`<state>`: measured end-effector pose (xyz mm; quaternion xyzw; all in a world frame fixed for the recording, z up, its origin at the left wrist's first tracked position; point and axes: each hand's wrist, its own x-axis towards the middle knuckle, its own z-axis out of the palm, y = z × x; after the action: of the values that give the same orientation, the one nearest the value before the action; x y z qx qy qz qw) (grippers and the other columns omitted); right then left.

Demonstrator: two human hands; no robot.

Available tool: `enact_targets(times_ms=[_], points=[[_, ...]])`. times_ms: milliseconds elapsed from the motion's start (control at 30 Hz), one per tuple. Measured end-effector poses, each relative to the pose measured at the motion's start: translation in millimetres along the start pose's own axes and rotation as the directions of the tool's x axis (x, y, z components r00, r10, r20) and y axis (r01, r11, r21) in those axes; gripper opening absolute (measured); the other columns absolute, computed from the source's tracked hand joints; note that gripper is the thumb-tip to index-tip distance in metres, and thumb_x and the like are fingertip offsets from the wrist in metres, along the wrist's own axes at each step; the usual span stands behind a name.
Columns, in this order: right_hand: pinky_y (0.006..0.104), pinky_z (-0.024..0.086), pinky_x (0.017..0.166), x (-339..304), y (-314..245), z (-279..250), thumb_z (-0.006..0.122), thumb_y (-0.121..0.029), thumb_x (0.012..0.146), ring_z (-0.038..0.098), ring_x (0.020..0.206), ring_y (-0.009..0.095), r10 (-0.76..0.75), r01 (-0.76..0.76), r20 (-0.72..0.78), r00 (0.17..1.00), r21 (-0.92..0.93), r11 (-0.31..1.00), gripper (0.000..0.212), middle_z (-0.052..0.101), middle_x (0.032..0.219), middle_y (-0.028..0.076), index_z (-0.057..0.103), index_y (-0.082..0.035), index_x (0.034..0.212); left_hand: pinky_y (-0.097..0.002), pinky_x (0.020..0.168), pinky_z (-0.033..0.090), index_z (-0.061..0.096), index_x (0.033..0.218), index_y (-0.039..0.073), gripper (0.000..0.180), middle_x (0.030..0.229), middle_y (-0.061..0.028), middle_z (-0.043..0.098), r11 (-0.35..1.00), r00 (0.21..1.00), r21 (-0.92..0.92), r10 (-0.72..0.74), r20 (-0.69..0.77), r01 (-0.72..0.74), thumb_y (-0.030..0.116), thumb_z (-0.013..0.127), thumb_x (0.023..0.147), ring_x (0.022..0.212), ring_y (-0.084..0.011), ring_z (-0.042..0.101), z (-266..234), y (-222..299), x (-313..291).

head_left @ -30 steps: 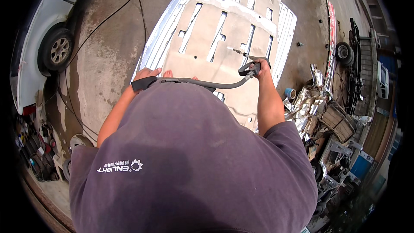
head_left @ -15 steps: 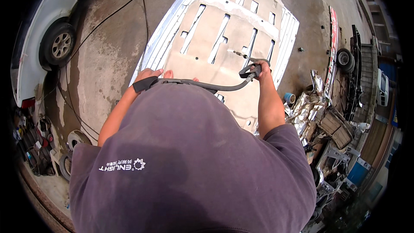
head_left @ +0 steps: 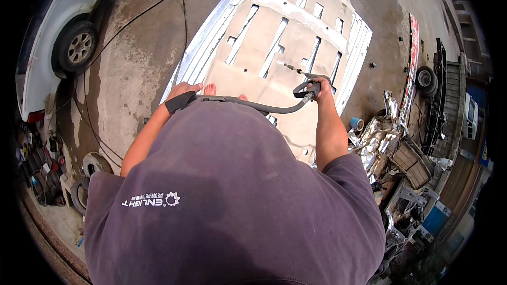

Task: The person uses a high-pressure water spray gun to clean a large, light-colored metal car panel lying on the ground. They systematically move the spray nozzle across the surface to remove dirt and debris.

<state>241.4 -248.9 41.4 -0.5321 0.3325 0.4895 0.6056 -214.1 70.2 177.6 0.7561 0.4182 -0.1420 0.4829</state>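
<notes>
My right hand (head_left: 321, 89) is wrapped round the black pistol grip of a spray gun (head_left: 303, 89). Its thin lance points away to the upper left, over a beige slotted panel (head_left: 252, 55). From the gun's lower end a dark hose (head_left: 288, 109) bends left along the front of my body. My left hand (head_left: 183, 89), with a black wrist band (head_left: 178, 102), is at the panel's left side by the other end of the visible hose. Its fingers look curled, but what they hold is hidden. My bare feet (head_left: 210, 89) stand on the panel.
Under the beige panel lies a white ribbed sheet (head_left: 359, 53). At the left stands a white vehicle (head_left: 47, 37), with black cables (head_left: 142, 11) across the wet concrete. Crumpled silvery scrap (head_left: 376, 142), a dark wheel (head_left: 425, 79) and a red-and-white strip (head_left: 412, 53) lie at the right.
The whole view has shifted slightly, so the panel and surroundings sit a little farther right. My hands keep nearly the same places, with the gun still in the right one.
</notes>
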Motion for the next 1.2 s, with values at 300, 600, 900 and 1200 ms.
enact_targets(times_ms=[300, 600, 900, 1200], points=[[0.035, 0.051, 0.049, -5.8, -11.9, 13.1, 0.051, -0.007, 0.08, 0.051, 0.055, 0.024, 0.006, -0.005, 0.01, 1.0, -0.023, 1.0, 0.016, 0.048, 0.075, 0.013, 0.047, 0.002, 0.092, -0.0416, 0.059, 0.04, 0.054, 0.059, -0.007, 0.068, 0.051, -0.0131, 0.046, 0.995, 0.996, -0.048, -0.085, 0.022, 0.086, 0.053, 0.057, 0.089, 0.052, -0.024, 0.049, 5.6, -12.3, 6.2], [0.0373, 0.052, 0.049, 1.8, 5.5, 7.9, 0.052, -0.008, 0.08, 0.053, 0.053, 0.024, 0.058, -0.059, -0.021, 0.998, -0.05, 0.997, 0.017, 0.051, 0.071, 0.013, 0.045, -0.001, 0.094, -0.0417, 0.06, 0.041, 0.055, 0.059, -0.007, 0.065, 0.052, -0.0143, 0.048, 0.993, 0.996, -0.077, -0.091, -0.002, 0.091, 0.05, 0.059, 0.089, 0.054, -0.0243, 0.051, 1.1, -10.7, 2.6], [0.0351, 0.05, 0.05, 1.6, 4.8, 16.6, 0.052, -0.008, 0.08, 0.051, 0.056, 0.023, 0.007, -0.008, 0.038, 0.999, 0.021, 1.0, 0.016, 0.047, 0.076, 0.012, 0.044, -0.001, 0.091, -0.0423, 0.065, 0.043, 0.058, 0.066, -0.008, 0.063, 0.058, -0.019, 0.053, 0.996, 0.996, -0.037, -0.083, 0.027, 0.084, 0.05, 0.057, 0.091, 0.06, -0.0278, 0.055, -0.6, -17.7, -0.4], [0.0354, 0.052, 0.051, 8.7, 25.3, -6.0, 0.051, -0.009, 0.079, 0.054, 0.057, 0.023, 0.104, -0.105, -0.014, 0.994, -0.034, 0.994, 0.018, 0.051, 0.073, 0.013, 0.047, 0.002, 0.092, -0.0438, 0.071, 0.044, 0.06, 0.075, -0.011, 0.061, 0.07, -0.025, 0.06, 0.984, 0.981, 0.015, -0.181, 0.075, 0.18, 0.048, 0.055, 0.093, 0.071, -0.0319, 0.061, -5.2, -4.2, -4.8]])
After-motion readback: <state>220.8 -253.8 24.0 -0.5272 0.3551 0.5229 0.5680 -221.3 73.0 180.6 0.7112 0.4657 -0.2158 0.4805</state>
